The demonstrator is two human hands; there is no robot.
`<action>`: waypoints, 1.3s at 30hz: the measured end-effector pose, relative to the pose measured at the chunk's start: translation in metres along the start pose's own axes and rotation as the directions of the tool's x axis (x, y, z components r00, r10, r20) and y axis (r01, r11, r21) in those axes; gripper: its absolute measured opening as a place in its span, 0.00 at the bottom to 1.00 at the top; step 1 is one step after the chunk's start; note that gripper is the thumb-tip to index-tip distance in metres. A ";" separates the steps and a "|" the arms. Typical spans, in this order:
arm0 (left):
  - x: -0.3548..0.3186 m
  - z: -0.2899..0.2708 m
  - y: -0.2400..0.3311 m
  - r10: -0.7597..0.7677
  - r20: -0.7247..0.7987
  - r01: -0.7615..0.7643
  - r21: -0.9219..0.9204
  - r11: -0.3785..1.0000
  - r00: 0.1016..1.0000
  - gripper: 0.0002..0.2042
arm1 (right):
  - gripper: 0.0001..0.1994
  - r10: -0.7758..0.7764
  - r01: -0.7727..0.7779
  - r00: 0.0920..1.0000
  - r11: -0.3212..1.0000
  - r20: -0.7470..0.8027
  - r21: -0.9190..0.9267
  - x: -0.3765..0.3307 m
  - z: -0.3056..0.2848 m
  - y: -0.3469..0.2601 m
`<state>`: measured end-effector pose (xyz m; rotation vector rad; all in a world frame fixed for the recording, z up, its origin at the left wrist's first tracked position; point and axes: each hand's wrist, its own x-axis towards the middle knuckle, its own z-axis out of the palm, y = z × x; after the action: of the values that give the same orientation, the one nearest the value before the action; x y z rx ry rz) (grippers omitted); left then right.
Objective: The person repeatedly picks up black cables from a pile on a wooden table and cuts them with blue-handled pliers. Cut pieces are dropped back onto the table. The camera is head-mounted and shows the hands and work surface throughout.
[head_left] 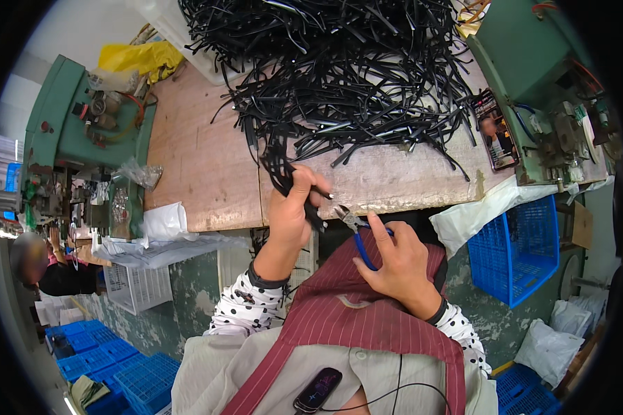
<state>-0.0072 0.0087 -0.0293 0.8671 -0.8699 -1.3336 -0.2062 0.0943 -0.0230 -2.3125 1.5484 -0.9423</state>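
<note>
Fingers [304, 181] of the left hand [291, 211] are curled tight around a bunch of black strips [278, 162], which rises from the fist toward 12 o'clock; 1 end pokes out below the thumb at 4 o'clock. That forearm stands upright, wrist at 6 o'clock. At 3 o'clock, the right hand [398, 266] is closed on the blue handles of pliers [356, 232], their tips just beside the strip end. Beyond, at 12 o'clock, a big heap of black strips [353, 76] covers the wooden desk [201, 166].
</note>
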 end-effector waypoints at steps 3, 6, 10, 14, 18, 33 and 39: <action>0.031 0.010 0.014 0.016 -0.007 -0.008 0.596 0.803 1.000 0.12 | 0.46 0.033 -0.033 0.999 0.998 -0.003 0.050 -0.002 -0.003 0.005; 0.072 0.008 -0.016 0.197 0.110 -0.176 0.917 0.357 0.974 0.14 | 0.47 0.047 -0.047 0.999 0.996 0.012 0.070 -0.002 -0.005 0.003; 0.094 0.011 -0.034 0.167 0.011 -0.046 0.977 0.206 0.986 0.15 | 0.47 0.058 -0.060 0.998 0.995 0.025 0.079 -0.004 -0.009 0.003; 0.087 -0.013 -0.018 0.302 0.005 -0.080 0.969 0.234 0.953 0.13 | 0.46 0.062 -0.062 0.998 0.995 0.003 0.073 -0.008 -0.011 0.010; 0.088 -0.041 0.000 0.549 0.124 -0.211 0.972 0.099 0.826 0.20 | 0.46 0.077 -0.080 0.996 0.993 0.037 0.086 -0.007 -0.005 0.011; 0.023 -0.042 -0.021 0.652 0.318 -0.579 0.782 0.229 0.688 0.21 | 0.46 0.086 -0.092 0.994 0.991 0.068 0.100 -0.008 -0.001 0.009; 0.012 -0.033 0.004 -0.133 -0.136 0.156 0.172 0.973 0.982 0.12 | 0.45 0.039 -0.050 0.996 0.988 0.079 0.149 0.002 -0.001 0.002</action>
<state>0.0246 -0.0019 -0.0398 1.1630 -0.8530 -1.3238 -0.2074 0.0919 -0.0227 -2.1747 1.4406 -0.9165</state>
